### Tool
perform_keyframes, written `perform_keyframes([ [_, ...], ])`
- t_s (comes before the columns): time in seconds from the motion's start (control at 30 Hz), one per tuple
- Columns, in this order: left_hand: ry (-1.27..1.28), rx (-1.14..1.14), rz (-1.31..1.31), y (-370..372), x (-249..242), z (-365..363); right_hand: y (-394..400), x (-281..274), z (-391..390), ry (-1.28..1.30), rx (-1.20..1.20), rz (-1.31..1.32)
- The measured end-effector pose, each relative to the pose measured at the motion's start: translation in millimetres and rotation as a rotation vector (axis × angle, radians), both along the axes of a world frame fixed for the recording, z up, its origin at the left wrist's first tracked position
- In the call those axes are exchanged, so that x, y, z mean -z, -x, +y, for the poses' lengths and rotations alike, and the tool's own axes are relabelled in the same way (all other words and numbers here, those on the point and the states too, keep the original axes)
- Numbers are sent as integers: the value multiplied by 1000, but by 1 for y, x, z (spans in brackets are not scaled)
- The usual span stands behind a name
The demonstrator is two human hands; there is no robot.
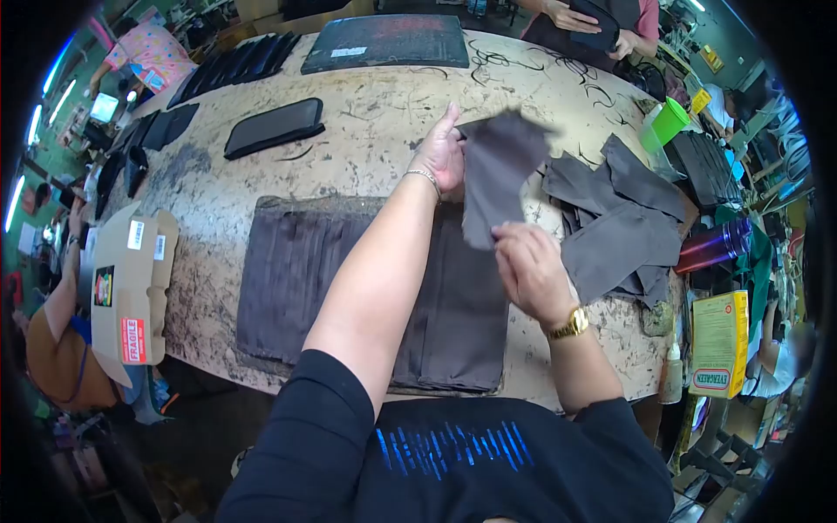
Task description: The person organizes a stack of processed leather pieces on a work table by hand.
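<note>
A dark brown-grey piece of fabric is held up above the table, its top right edge blurred. My right hand, with a gold watch at the wrist, pinches its lower corner. At the fabric's left edge is my left hand, thumb pointing up and fingers partly hidden; it appears to grip that edge. Beneath my arms lies a wide layer of dark fabric strips, side by side on a flat board. To the right, loose dark fabric pieces overlap in an untidy heap.
On the stained table lie a dark flat case, a dark board and black scraps. A cardboard piece stands at the left edge. A green cup, purple tumbler and yellow box line the right. Other people work around.
</note>
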State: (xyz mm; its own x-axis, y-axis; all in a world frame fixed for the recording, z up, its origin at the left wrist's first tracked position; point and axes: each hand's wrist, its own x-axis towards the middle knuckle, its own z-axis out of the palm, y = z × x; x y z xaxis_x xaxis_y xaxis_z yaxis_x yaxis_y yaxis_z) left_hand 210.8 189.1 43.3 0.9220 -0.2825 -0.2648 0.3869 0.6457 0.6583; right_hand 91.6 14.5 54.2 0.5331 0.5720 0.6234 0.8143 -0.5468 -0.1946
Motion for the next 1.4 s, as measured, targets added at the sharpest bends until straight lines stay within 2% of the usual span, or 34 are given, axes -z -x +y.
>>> perform_keyframes([
  [0.03,21,-1,-24,-8,-1,-2,7,-4,-3,41,-21,10],
  [0.07,111,-116,-104,-22,5,-3,14,-6,-5,40,-10,9],
  [0.1,112,-105,-103,-34,8,-4,20,-8,-8,75,-42,42],
  [0.2,68,-214,113,-53,9,0,36,-11,-15,111,-85,108],
  [0.23,66,-205,117,-59,9,4,40,-12,-18,113,-107,135],
  [0.37,175,-450,169,-78,3,23,59,-17,-32,117,-155,270],
  [0.43,193,-441,141,-91,5,39,62,-16,-41,78,-159,299],
  [0.5,116,-631,47,-109,18,54,66,-10,-50,-218,-19,387],
  [0.57,-57,-571,135,-114,33,77,67,-15,-51,-287,64,396],
  [0.63,-59,-636,135,-106,41,81,69,-14,-54,-569,147,327],
  [0.7,-406,-759,383,-73,18,77,69,-13,-57,-531,165,296],
  [0.73,-572,-835,208,-53,15,67,67,-13,-55,-447,175,269],
  [0.77,-1007,-795,-123,-49,34,69,64,-14,-55,-362,184,239],
  [0.8,-1425,-714,-475,-39,41,68,62,-8,-55,-353,177,241],
  [0.87,-1685,-199,-849,-6,48,40,63,-5,-54,-368,186,260],
  [0.9,-1865,-27,-795,18,32,16,64,-5,-53,-375,192,281],
  [0.97,-1908,102,-868,25,35,-7,66,-11,-51,-380,188,253],
  [1.03,-1769,-143,-828,18,41,-29,67,-19,-51,-388,158,163],
  [1.07,-1761,-147,-832,11,44,-31,69,-21,-53,-385,146,171],
  [1.13,-1901,48,-861,-9,49,-36,77,-26,-64,-439,133,178],
  [1.17,-1997,-48,-824,-17,53,-37,83,-26,-71,-507,115,184],
  [1.2,-2030,-92,-809,-24,56,-32,98,-10,-92,-601,245,123],
  [1.23,-2067,-135,-797,-29,57,-24,113,-9,-105,-1163,38,307],
  [1.3,-2104,-254,-775,-37,52,-9,124,-17,-138,-1195,486,-40],
  [1.33,-2049,-333,-819,-42,51,-2,130,-28,-149,-421,937,-316],
  [1.37,-1989,-415,-857,-46,48,4,129,-34,-153,-663,766,-281],
  [1.4,-1995,-295,-830,-52,43,9,132,-29,-154,-895,621,-183],
])
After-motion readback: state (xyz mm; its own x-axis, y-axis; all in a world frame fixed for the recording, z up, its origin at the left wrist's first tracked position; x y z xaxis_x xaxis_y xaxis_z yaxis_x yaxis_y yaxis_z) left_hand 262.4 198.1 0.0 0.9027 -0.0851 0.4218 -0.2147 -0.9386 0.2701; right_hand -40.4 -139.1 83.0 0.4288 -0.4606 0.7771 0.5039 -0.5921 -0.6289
